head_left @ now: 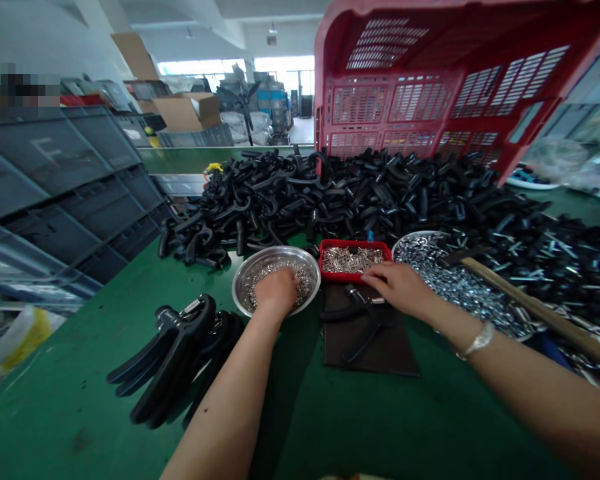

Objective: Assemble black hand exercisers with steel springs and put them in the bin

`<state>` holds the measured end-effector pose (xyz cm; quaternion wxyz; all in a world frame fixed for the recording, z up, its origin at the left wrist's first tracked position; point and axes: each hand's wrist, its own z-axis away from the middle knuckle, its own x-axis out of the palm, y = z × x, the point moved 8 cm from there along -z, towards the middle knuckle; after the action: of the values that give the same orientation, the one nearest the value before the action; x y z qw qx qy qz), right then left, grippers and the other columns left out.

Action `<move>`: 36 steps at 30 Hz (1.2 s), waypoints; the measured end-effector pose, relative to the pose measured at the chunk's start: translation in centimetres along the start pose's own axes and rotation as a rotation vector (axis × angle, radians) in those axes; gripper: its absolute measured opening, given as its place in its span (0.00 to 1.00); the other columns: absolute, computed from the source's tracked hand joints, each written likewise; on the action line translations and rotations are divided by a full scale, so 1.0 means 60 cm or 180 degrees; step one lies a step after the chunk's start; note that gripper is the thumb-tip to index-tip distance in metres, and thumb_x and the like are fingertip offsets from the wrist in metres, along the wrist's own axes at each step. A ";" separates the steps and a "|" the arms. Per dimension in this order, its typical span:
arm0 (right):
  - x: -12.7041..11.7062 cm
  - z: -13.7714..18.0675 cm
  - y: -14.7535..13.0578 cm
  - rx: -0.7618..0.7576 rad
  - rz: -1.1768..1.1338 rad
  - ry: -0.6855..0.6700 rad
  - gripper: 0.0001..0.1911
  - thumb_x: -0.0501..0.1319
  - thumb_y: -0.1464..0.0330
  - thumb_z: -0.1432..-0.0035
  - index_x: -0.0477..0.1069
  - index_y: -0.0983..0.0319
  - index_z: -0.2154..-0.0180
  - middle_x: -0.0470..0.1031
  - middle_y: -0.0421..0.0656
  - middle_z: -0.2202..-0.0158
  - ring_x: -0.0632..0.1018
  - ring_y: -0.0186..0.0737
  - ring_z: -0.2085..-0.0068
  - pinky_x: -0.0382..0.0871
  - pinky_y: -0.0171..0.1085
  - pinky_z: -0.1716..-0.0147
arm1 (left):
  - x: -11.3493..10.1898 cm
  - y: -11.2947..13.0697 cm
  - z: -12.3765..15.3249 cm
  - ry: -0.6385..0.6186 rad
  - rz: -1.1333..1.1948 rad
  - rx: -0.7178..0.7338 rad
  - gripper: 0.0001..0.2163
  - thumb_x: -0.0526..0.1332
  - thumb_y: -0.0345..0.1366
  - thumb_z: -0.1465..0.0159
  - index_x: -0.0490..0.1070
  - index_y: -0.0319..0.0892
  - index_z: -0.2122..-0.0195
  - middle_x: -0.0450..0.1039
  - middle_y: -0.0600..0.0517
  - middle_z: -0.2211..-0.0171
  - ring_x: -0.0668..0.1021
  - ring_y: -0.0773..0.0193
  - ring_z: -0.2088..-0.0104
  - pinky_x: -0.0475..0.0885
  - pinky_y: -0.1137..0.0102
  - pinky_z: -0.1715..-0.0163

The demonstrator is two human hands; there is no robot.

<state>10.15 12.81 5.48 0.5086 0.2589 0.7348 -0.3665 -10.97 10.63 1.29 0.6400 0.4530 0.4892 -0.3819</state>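
Observation:
My left hand [277, 292] reaches into a round metal bowl [238, 293] of small metal pieces. Its fingers are curled down among them, and the fingertips are hidden. At the front right corner of a red tray [356, 277] of metal pins, my right hand [396, 285] has thumb and fingers pinched together; anything between them is too small to make out. Just below it, a black spring hand grip [360, 330] lies with its handles apart on a dark brown mat [387, 357]. More black hand grips [173, 360] with springs are stacked left of my left forearm.
Black plastic handles [290, 190] are heaped across the back of the green table [310, 427]. A red crate [380, 100] is tipped behind them. Right of my right hand are shiny metal parts [450, 287] and a wooden-handled hammer [525, 297]. Grey bins [60, 167] are stacked at left.

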 end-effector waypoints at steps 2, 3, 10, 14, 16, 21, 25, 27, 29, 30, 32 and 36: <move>0.000 0.032 0.028 0.0148 0.0186 0.0037 0.13 0.51 0.67 0.42 0.74 0.62 0.67 0.76 0.45 0.66 0.74 0.41 0.64 0.65 0.38 0.62 | 0.000 -0.001 0.000 -0.0023 0.0011 0.0004 0.11 0.52 0.40 0.40 0.72 0.45 0.62 0.74 0.44 0.61 0.75 0.53 0.60 0.68 0.61 0.62; 0.002 0.045 0.038 0.0192 0.0253 0.0080 0.13 0.51 0.68 0.42 0.74 0.62 0.67 0.76 0.46 0.66 0.74 0.41 0.64 0.65 0.38 0.61 | -0.001 -0.002 0.000 -0.0018 0.0023 -0.0004 0.11 0.52 0.40 0.41 0.72 0.45 0.62 0.74 0.44 0.61 0.75 0.53 0.60 0.68 0.61 0.62; 0.025 0.088 0.067 0.0333 0.0227 0.0436 0.13 0.51 0.68 0.42 0.73 0.64 0.66 0.75 0.47 0.66 0.74 0.42 0.62 0.66 0.40 0.60 | -0.028 0.051 0.028 0.0347 0.0834 0.0631 0.08 0.55 0.37 0.41 0.71 0.46 0.63 0.75 0.51 0.63 0.75 0.59 0.62 0.68 0.68 0.62; 0.028 0.096 0.077 0.0330 0.0086 0.0471 0.13 0.51 0.68 0.42 0.73 0.64 0.65 0.75 0.47 0.66 0.74 0.42 0.63 0.67 0.40 0.61 | -0.016 0.127 0.074 0.0309 0.1327 0.1413 0.08 0.55 0.34 0.41 0.70 0.46 0.62 0.75 0.55 0.64 0.75 0.64 0.63 0.68 0.72 0.62; 0.027 0.098 0.080 0.0323 0.0009 0.0447 0.13 0.51 0.68 0.42 0.73 0.63 0.65 0.76 0.47 0.66 0.75 0.41 0.63 0.67 0.39 0.62 | 0.002 0.153 0.092 0.0209 0.1299 0.1592 0.08 0.54 0.33 0.40 0.70 0.47 0.62 0.75 0.55 0.64 0.75 0.64 0.65 0.68 0.71 0.63; 0.022 0.101 0.079 0.0208 -0.0021 0.0489 0.11 0.52 0.68 0.43 0.72 0.62 0.66 0.76 0.45 0.68 0.75 0.40 0.65 0.68 0.38 0.64 | 0.028 0.163 0.101 0.0288 0.1218 0.1522 0.09 0.53 0.34 0.39 0.69 0.46 0.59 0.74 0.54 0.61 0.75 0.63 0.62 0.68 0.69 0.62; 0.019 0.105 0.074 0.0045 0.0104 0.0585 0.11 0.50 0.69 0.42 0.71 0.62 0.66 0.75 0.45 0.68 0.75 0.39 0.66 0.67 0.37 0.65 | 0.030 0.158 0.098 0.0364 0.1162 0.1450 0.08 0.54 0.34 0.39 0.70 0.46 0.61 0.75 0.54 0.64 0.75 0.63 0.64 0.67 0.70 0.63; 0.020 0.107 0.070 -0.0039 0.0254 0.0583 0.11 0.50 0.69 0.42 0.71 0.63 0.65 0.74 0.46 0.68 0.74 0.39 0.66 0.67 0.36 0.65 | 0.030 0.158 0.098 0.0411 0.1137 0.1463 0.07 0.54 0.34 0.39 0.70 0.46 0.62 0.75 0.54 0.65 0.75 0.63 0.64 0.67 0.70 0.64; 0.021 0.109 0.061 -0.0156 0.0498 0.0556 0.11 0.50 0.70 0.41 0.71 0.64 0.65 0.74 0.47 0.68 0.73 0.40 0.65 0.66 0.37 0.64 | 0.031 0.160 0.099 0.0454 0.1136 0.1498 0.07 0.53 0.34 0.39 0.70 0.47 0.63 0.74 0.54 0.65 0.75 0.63 0.64 0.67 0.71 0.64; 0.022 0.110 0.055 -0.0216 0.0655 0.0519 0.11 0.50 0.71 0.42 0.71 0.65 0.64 0.74 0.47 0.67 0.73 0.41 0.64 0.66 0.37 0.63 | 0.032 0.161 0.099 0.0470 0.1149 0.1521 0.08 0.53 0.34 0.38 0.71 0.47 0.63 0.74 0.54 0.65 0.75 0.64 0.64 0.67 0.71 0.64; 0.026 0.109 0.041 -0.0315 0.1012 0.0361 0.11 0.50 0.74 0.44 0.71 0.66 0.64 0.73 0.49 0.67 0.72 0.43 0.63 0.64 0.38 0.62 | 0.032 0.163 0.100 0.0494 0.1193 0.1568 0.08 0.53 0.34 0.39 0.71 0.47 0.63 0.74 0.54 0.65 0.75 0.64 0.63 0.67 0.72 0.63; 0.033 0.100 0.024 -0.0371 0.1537 -0.0061 0.12 0.51 0.79 0.49 0.72 0.66 0.66 0.72 0.50 0.67 0.70 0.45 0.63 0.63 0.38 0.65 | 0.031 0.162 0.099 0.0482 0.1377 0.1592 0.08 0.55 0.34 0.40 0.73 0.47 0.64 0.74 0.54 0.64 0.74 0.65 0.63 0.66 0.72 0.61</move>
<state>13.88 8.88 1.96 0.6025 0.3937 0.6667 -0.1937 0.17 7.75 2.15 0.5372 0.7163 0.3191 -0.3106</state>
